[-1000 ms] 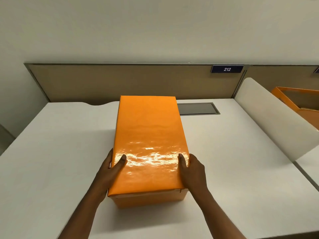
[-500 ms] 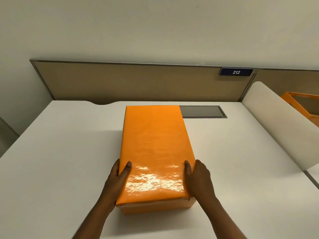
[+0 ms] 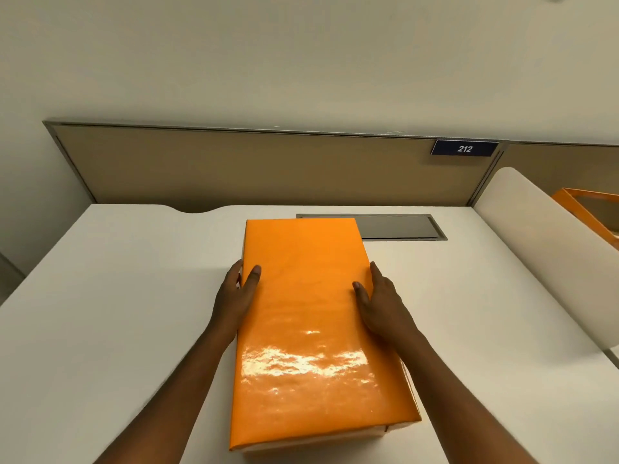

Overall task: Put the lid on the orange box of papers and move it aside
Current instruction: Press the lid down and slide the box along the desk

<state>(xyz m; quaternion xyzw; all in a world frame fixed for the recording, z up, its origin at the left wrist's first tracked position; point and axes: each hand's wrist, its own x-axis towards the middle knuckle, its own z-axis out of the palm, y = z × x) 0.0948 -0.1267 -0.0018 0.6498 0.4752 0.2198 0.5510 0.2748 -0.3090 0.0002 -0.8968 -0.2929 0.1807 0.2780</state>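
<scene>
Lidded orange box mid-desk, lengthwise. Left hand and right hand clasp its long sides, thumbs over the glossy lid. White desk bare left and right.

Box contents: the lid covers the orange box, so nothing inside shows.
Left hand: fingers hidden behind the lid's left side; only the thumb lies on top.
Right hand: palm side hidden against the lid's right side.
Forearms: cut off by the bottom edge.
Second orange box: cut off at the right edge, partly behind the white divider.
Grey panel: left end hidden behind the lid.
</scene>
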